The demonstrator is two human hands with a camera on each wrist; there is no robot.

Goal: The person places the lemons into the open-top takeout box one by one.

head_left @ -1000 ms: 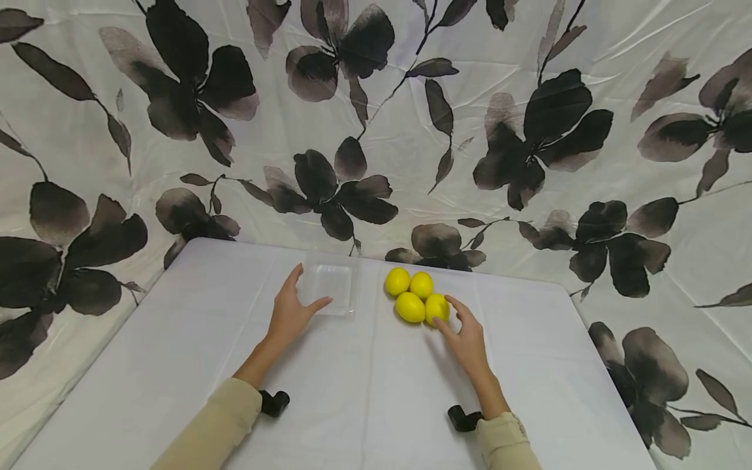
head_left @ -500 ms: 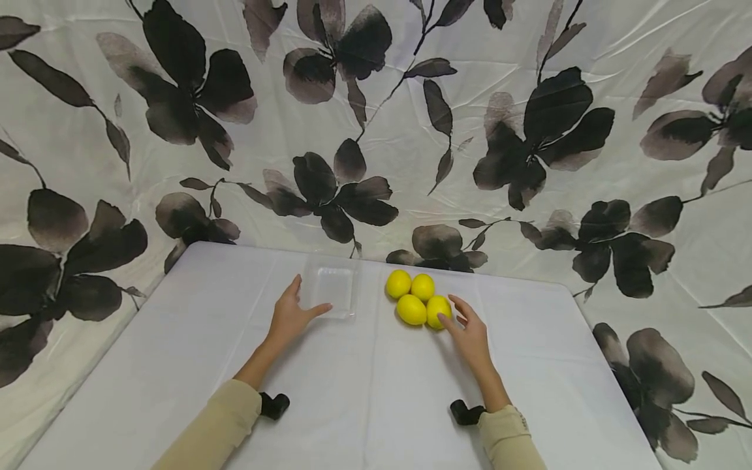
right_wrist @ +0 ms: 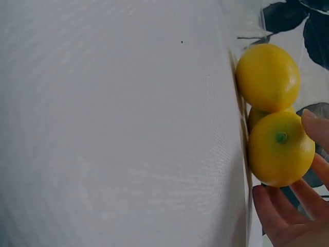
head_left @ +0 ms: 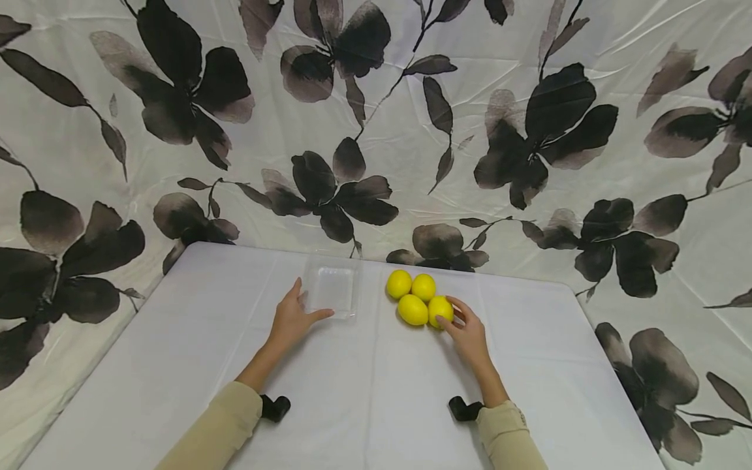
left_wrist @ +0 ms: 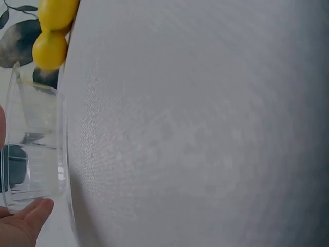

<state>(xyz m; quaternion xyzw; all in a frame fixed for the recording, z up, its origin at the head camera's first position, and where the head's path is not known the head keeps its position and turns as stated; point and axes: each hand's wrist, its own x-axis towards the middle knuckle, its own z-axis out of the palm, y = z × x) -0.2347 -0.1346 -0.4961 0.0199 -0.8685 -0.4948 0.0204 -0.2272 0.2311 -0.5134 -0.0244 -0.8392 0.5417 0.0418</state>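
My left hand (head_left: 290, 318) is at the near left corner of a clear plastic container (head_left: 356, 287), its thumb stretched along the near side and its fingers at the left side. In the left wrist view, fingertips (left_wrist: 45, 205) touch the container's end wall. My right hand (head_left: 470, 334) pinches the near right lemon (head_left: 440, 307), thumb in front and index finger on its right. The right wrist view shows that lemon (right_wrist: 281, 149) with its green stem end, fingers curving beside it. Several yellow lemons (head_left: 412, 310) sit in a tight cluster right of the container.
A white-covered table (head_left: 352, 391) lies under everything. Behind its far edge hangs a white cloth (head_left: 435, 156) with dark flowers. Black wrist devices (head_left: 464, 410) stick out from both sleeves toward the middle.
My right hand's thumb and fingers have closed in on the near right lemon. My left hand has stayed by the container with little movement. The lemons keep their places.
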